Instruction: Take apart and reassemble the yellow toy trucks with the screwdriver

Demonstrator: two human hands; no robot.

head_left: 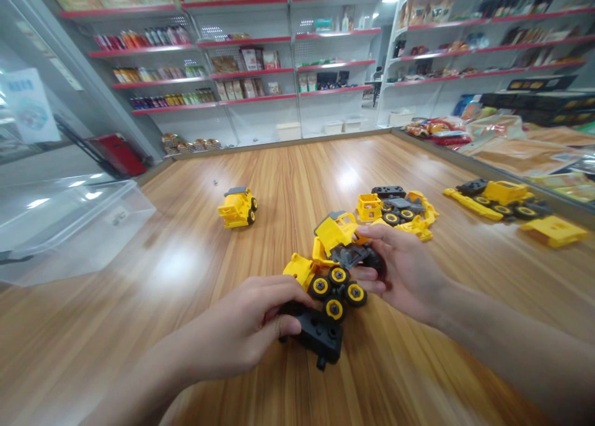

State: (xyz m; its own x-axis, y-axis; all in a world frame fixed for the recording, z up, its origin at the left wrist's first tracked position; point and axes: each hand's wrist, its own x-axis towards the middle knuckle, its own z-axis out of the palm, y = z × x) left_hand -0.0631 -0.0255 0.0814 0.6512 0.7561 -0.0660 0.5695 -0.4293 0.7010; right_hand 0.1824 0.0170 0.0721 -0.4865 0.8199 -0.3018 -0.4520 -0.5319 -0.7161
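Note:
My left hand (251, 323) is closed, thumb and fingers pinching a black toy vehicle chassis (320, 336) just above the wooden table. My right hand (404, 268) is closed around a yellow toy truck cab (341, 232) with dark grey parts; its fingers partly cover it. Between the hands, several black toy wheels with yellow hubs (334, 309) sit close together. Beside them is a curved yellow toy part (299, 268), partly behind my left fingers. Whether these pieces touch the chassis, I cannot tell.
An assembled yellow toy truck (236, 208) stands farther left. Yellow and black toy parts (393, 209) lie beyond my right hand, with another group (506, 198) farther right. A clear plastic bin (69, 227) is at the left. Packaged goods (515, 156) lie past the table's raised right edge.

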